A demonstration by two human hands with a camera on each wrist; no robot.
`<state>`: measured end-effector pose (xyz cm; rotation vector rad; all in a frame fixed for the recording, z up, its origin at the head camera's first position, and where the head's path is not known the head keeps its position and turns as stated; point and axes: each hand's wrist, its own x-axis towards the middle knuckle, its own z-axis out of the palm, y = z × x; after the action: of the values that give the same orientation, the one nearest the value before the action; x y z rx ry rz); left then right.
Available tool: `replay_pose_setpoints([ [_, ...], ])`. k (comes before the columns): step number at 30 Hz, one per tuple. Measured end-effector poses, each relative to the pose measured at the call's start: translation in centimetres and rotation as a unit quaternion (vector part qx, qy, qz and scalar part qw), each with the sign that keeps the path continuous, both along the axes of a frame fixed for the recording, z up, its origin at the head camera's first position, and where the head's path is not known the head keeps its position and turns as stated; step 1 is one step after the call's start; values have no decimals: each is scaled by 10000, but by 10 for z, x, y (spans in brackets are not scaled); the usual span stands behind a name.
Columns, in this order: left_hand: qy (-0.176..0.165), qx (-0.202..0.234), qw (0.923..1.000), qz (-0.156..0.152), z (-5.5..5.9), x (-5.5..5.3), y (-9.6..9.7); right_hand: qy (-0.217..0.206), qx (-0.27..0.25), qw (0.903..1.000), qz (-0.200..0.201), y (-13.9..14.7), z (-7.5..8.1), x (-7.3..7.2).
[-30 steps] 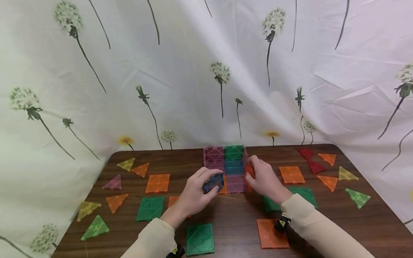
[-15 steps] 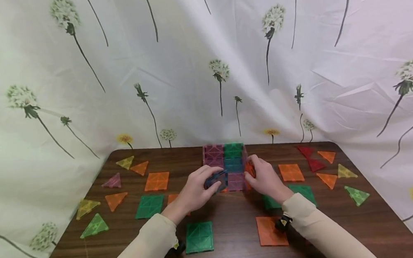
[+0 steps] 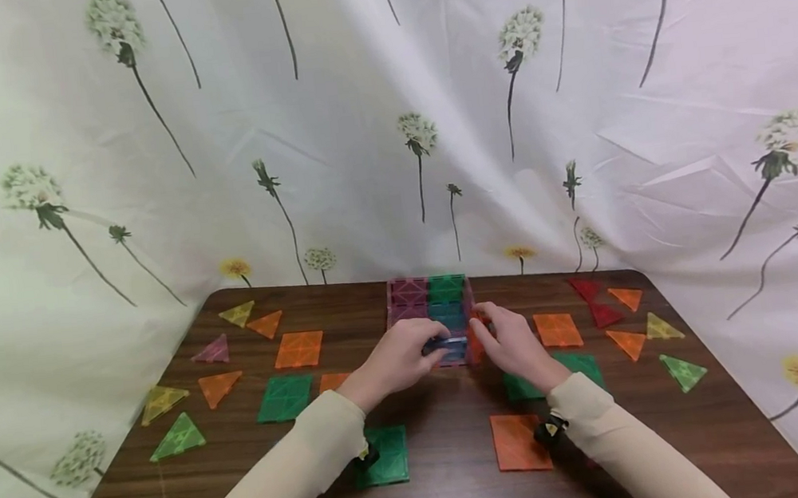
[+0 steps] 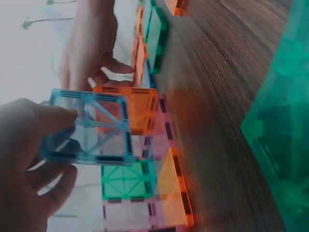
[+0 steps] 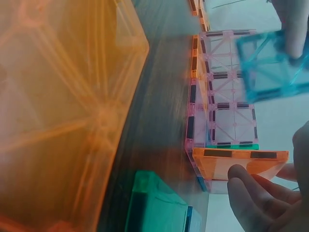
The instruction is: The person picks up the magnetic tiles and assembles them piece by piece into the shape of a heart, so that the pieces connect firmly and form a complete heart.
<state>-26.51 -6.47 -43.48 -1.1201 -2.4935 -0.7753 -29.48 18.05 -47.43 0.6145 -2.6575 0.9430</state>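
Head cam, ctr: my L hand point(image 3: 407, 351) pinches blue tile point(image 3: 453, 341); R hand point(image 3: 512, 342) touches orange tile point(image 3: 475, 344). L wrist: blue tile, ctr-left. R wrist: orange tile, lower rt, my fingertips point(image 5: 237, 174) on it; can't tell if gripped.

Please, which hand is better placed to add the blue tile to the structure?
The left hand, probably: it pinches the blue tile near the structure; the right hand touches an upright orange tile.
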Motion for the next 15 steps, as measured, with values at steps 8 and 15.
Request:
replay_pose_setpoints([
  [8, -376, -936, 9944, 309, -12, -13, 24, -80, -59, 9998, 167, 5, 0, 1],
  [15, -559, -888, 9938, 369, -16, -20, 32, -7, -25, 9996, 272, 9, -2, 1],
])
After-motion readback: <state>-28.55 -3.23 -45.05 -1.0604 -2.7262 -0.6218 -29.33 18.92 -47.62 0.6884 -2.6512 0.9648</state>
